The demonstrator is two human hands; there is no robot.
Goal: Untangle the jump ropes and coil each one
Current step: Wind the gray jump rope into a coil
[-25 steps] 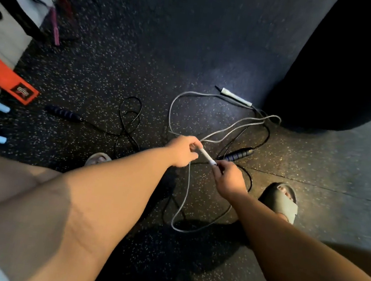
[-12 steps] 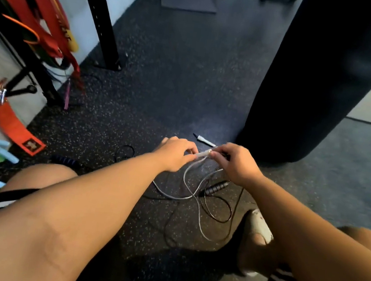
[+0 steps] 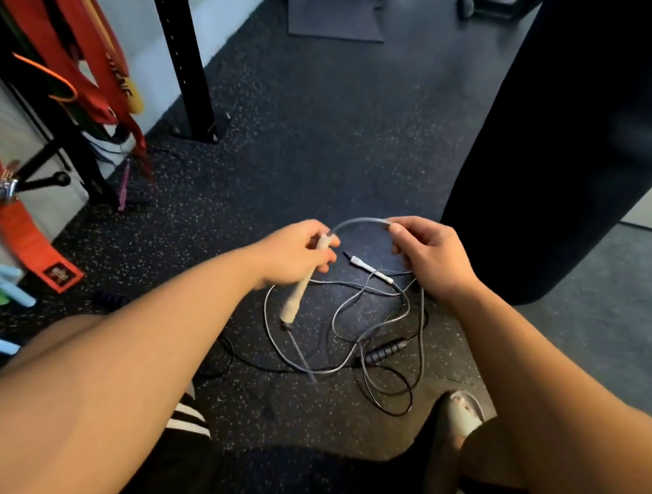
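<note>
Person's down on the floor right in front of the big black punching bag (image 3: pixel 583 136), left hand (image 3: pixel 298 251) wrapped round one white handle (image 3: pixel 297 297), right hand (image 3: pixel 427 257) pinching the grey rope (image 3: pixel 361 219) just beside the bag's base. The rest of it lies tangled with a black rope (image 3: pixel 391 414) on the floor in front of the bag, second white handle (image 3: pixel 371 269) and a black handle (image 3: pixel 385 349) in the mess.

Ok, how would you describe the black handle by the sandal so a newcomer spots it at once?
Start at the dark punching bag on the right; below it a tangle of grey and black rope lies on the floor. The black handle lies at the tangle's near edge, just ahead of the sandalled foot. It is dark and ribbed; the two other handles there are white.
</note>
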